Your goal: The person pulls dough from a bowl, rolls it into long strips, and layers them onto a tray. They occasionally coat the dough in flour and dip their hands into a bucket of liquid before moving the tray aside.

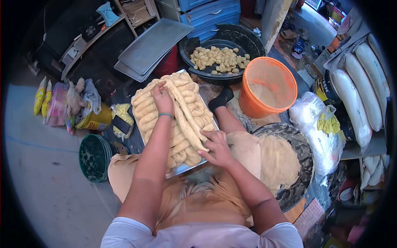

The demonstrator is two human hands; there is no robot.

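A long dough rope (188, 120), which looks like two strands side by side, lies slantwise over a tray packed with twisted dough pieces (147, 109). My left hand (163, 98) pinches its far end near the top of the tray. At the near end, my right hand (217, 148) has its fingers and thumb closed around the rope by the tray's right edge. Rows of dough cover most of the metal tray (182, 168), leaving part of its rim visible. My left fingers partly hide the rope's tip.
Cut dough lumps fill part of a black basin (252, 39) ahead. An orange bucket (285, 78) with powdery residue stands to the right, above a floury basin (306, 159). Metal trays (155, 43) lean at the back left. A green bucket (93, 159) stands left.
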